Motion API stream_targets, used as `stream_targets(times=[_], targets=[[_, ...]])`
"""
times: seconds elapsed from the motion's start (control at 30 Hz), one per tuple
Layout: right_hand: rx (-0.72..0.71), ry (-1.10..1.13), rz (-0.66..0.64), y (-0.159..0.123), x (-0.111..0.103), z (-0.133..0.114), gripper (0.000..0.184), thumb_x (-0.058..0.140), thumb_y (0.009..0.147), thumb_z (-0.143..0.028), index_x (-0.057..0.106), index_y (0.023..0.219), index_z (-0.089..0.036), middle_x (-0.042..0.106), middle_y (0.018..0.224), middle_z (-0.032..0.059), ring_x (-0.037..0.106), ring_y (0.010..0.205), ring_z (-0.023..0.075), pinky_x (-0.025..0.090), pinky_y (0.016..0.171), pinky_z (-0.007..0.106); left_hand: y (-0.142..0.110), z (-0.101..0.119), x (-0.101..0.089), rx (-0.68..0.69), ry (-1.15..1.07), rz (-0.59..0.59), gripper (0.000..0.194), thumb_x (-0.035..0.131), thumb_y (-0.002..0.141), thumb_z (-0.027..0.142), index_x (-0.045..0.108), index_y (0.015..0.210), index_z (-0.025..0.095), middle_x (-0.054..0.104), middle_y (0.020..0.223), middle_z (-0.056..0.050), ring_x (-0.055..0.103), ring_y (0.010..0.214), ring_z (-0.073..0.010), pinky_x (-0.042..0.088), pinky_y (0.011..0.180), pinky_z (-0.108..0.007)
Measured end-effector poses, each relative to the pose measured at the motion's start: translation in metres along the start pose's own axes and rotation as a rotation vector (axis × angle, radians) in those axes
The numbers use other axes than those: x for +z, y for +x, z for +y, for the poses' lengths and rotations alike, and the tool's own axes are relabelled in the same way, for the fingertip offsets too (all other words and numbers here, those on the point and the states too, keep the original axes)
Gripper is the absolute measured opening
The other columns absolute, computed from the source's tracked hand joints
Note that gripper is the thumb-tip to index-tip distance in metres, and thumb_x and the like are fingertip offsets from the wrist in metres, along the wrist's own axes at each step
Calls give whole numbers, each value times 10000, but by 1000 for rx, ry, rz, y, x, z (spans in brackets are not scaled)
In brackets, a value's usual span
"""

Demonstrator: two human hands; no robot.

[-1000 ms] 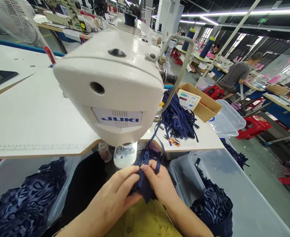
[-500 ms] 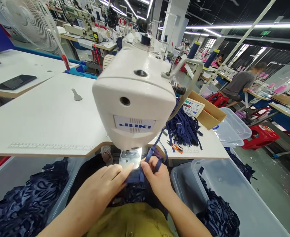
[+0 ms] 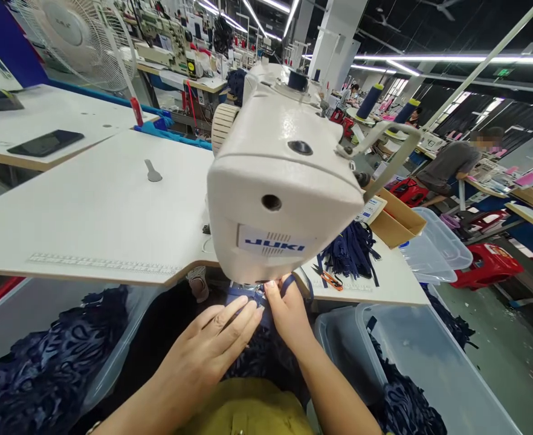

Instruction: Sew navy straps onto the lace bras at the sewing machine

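Under the head of a white sewing machine (image 3: 284, 175) lies navy fabric (image 3: 235, 292), partly covered by my hands. My left hand (image 3: 221, 335) rests flat on this fabric, fingers stretched out and close together. Just to its right, my right hand (image 3: 291, 317) pinches a narrow navy strap (image 3: 288, 282) between thumb and fingers at the front of the machine. The strap loops up over the fingers. Needle and presser foot are mostly hidden by the machine head and my fingers. More patterned navy cloth hangs below, over my lap.
Orange-handled thread snips (image 3: 330, 278) and a bundle of navy straps (image 3: 350, 251) lie right on the white table (image 3: 89, 205). Plastic bins with patterned navy pieces (image 3: 53, 350) stand on both sides below. A phone (image 3: 46, 143) and a fan (image 3: 69, 36) are at left.
The view has shifted, so the machine appears larger and further right. My left hand has slid right, nearer my right hand, its fingers flatter on the fabric. The strap stays in my right hand.
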State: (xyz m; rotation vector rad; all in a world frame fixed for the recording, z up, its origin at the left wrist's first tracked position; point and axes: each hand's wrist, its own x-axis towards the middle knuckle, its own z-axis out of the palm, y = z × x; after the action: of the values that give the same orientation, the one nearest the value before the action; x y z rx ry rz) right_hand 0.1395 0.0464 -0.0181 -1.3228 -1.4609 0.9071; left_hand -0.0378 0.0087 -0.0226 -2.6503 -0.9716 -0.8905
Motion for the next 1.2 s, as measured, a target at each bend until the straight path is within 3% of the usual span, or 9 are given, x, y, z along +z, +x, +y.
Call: stream_targets(times=[0.17,0.4,0.6,0.87,0.97,1.2], targets=[[-24,-140,34,24,2,6,167,472,874,-271,610,824,-192,604,685,5,538,663,159,452,657,262,10,9,7,-166,76,128,259,482,957,195,622,1168,251,700,1171,27,617,1092,-172,306,966,-343],[-91,-255,-21,38,4,6,222,476,816,-191,689,758,-183,656,678,30,580,686,182,470,643,263,17,16,10,-300,64,145,305,458,962,221,569,1247,228,689,1192,7,611,1109,-193,328,882,-351],[-111,-308,-58,41,4,7,263,441,825,-175,701,786,-193,667,659,23,595,666,181,486,643,254,27,16,5,-255,116,164,257,505,932,211,628,1158,202,719,1124,-4,645,990,-170,334,817,-344],[-171,-328,-42,45,6,7,281,426,836,-182,690,933,-188,726,865,48,646,838,194,509,819,276,25,16,7,-251,132,110,290,498,935,218,614,1201,213,710,1145,4,634,1003,-168,338,815,-336],[-196,-351,-64,47,6,11,280,429,828,-183,692,922,-196,730,939,61,652,902,200,492,885,287,28,17,9,-282,132,178,261,467,948,207,635,1149,210,725,1109,10,643,961,-168,338,814,-349],[-173,-348,-55,48,7,12,268,432,836,-192,694,889,-207,734,878,66,661,904,209,492,901,307,26,18,13,-279,121,169,262,490,934,190,630,1156,200,721,1120,15,638,976,-171,340,805,-344]])
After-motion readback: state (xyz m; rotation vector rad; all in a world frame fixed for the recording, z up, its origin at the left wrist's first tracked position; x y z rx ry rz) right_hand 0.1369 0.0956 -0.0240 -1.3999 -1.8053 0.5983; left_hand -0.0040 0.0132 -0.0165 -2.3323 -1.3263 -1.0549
